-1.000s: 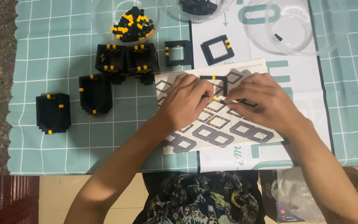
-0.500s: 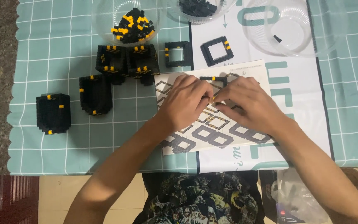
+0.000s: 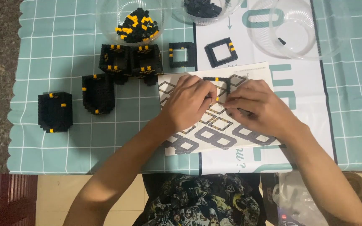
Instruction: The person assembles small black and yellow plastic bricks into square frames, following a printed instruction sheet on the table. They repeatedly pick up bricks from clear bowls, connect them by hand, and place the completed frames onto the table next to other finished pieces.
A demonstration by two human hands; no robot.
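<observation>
Right hand point(image 3: 259, 109) closer, pinching black frame point(image 3: 223, 86)

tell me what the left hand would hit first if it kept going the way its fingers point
The left hand points right across the printed instruction sheet, so it would most likely meet the right hand first, fingertips nearly touching over the small black and yellow brick piece.

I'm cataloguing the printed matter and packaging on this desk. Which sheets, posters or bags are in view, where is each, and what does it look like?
White rectangular instruction sheet: mid-mat, under both hands, printed with grey and yellow-black square diagrams.
Large white poster with teal lettering: beneath that sheet, right of centre, running to the mat's near edge.
Crumpled clear plastic bag: bottom right, below the mat's edge; contents unclear.
No screens visible.
</observation>
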